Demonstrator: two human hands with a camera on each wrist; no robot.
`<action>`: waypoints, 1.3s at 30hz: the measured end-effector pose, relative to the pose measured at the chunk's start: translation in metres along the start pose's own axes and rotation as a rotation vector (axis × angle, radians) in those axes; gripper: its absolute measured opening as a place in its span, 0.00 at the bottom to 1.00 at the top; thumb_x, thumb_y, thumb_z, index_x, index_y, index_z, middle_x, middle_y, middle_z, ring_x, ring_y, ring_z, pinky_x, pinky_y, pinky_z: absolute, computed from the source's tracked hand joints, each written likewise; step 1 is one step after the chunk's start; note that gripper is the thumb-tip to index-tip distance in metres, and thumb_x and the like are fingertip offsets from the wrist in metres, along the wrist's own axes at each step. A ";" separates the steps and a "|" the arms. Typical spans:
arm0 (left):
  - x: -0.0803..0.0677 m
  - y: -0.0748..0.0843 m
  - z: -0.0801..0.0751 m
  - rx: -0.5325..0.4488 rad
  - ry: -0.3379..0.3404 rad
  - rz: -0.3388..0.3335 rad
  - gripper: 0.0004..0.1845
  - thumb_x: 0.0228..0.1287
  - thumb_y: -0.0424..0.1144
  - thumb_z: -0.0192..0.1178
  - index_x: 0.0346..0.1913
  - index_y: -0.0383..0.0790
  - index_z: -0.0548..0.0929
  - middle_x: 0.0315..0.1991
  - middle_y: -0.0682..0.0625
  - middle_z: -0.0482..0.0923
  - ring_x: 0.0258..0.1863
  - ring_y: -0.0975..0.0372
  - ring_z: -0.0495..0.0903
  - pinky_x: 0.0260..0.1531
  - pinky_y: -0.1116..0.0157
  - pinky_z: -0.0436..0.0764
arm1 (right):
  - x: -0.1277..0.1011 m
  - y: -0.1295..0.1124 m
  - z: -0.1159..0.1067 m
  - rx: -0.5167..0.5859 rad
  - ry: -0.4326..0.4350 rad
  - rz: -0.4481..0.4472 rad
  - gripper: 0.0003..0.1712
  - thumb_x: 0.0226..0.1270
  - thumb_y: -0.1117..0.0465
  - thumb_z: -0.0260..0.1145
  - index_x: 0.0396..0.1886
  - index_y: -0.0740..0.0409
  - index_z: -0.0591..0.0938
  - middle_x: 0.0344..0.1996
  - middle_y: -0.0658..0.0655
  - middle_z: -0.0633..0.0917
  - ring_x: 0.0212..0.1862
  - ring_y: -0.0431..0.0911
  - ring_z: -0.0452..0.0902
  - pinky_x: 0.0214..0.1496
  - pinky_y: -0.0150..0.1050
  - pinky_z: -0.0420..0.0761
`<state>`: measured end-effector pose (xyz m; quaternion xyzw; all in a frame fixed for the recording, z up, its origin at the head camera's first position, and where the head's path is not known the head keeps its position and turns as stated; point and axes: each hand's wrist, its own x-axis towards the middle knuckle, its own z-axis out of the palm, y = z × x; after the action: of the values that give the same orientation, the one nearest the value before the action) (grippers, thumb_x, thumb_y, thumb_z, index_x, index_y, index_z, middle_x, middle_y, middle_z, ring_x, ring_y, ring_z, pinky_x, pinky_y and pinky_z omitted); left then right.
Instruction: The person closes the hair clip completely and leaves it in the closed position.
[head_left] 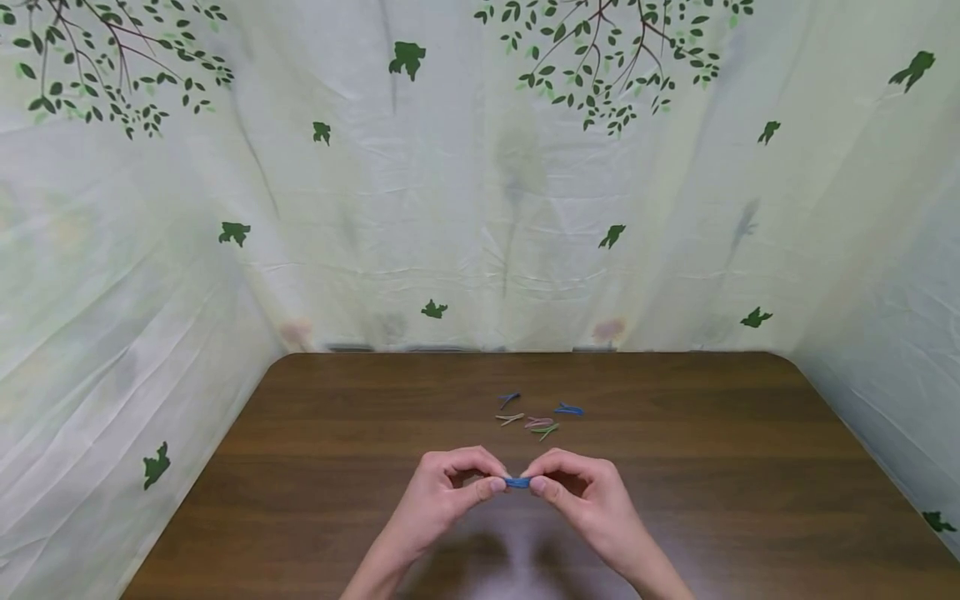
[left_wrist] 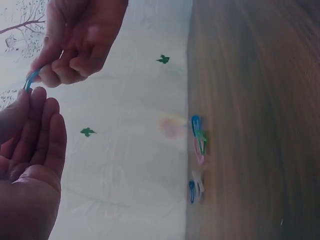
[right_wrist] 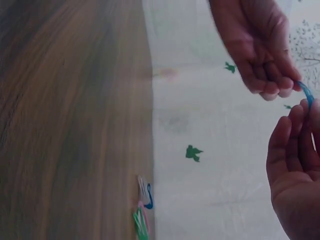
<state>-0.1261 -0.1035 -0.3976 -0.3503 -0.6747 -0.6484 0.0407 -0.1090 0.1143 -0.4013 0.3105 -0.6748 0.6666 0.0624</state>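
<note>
A person's left hand (head_left: 442,487) is seen just left of centre in the head view, raised a little above the brown wooden surface (head_left: 300,467). Its thumb and forefinger are pinched together on the left end of one small blue hair clip (head_left: 517,482), while the remaining fingers are curled loosely behind. The clip is held level between the two hands, near the front middle of the surface and clear of it. Its right end is pinched by the thumb and forefinger of the right hand (head_left: 588,492), whose other fingers are likewise curled. In the left wrist view the same clip (left_wrist: 31,80) is seen as a thin blue strip between the fingertips of both hands, and in the right wrist view it (right_wrist: 306,93) is shown at the fingertips as well.

At about twelve o'clock from the held clip, a loose group of clips (head_left: 540,414) is laid flat on the surface, well apart from the hands. Five are counted there, left to right: one dark blue clip (head_left: 509,397) at the group's eleven o'clock, one pale clip (head_left: 510,417) below it, one pink clip (head_left: 537,422) in the middle, one green clip (head_left: 549,431) just beside the pink one at its five o'clock, and one bright blue clip (head_left: 568,409) at the group's two o'clock.

Behind and to both sides, the surface is enclosed by one pale backdrop (head_left: 480,208) printed with green leaves and branches.
</note>
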 end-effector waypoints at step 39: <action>-0.004 -0.011 -0.004 0.334 0.051 -0.137 0.06 0.61 0.37 0.69 0.40 0.51 0.88 0.36 0.60 0.84 0.38 0.65 0.82 0.42 0.65 0.80 | 0.000 0.012 0.005 -0.270 0.103 0.323 0.09 0.58 0.54 0.76 0.39 0.41 0.86 0.29 0.46 0.85 0.34 0.44 0.81 0.39 0.37 0.81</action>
<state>-0.1303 -0.1080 -0.4080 -0.2755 -0.7941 -0.5371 0.0714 -0.1135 0.1084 -0.4123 0.1528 -0.7949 0.5864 0.0301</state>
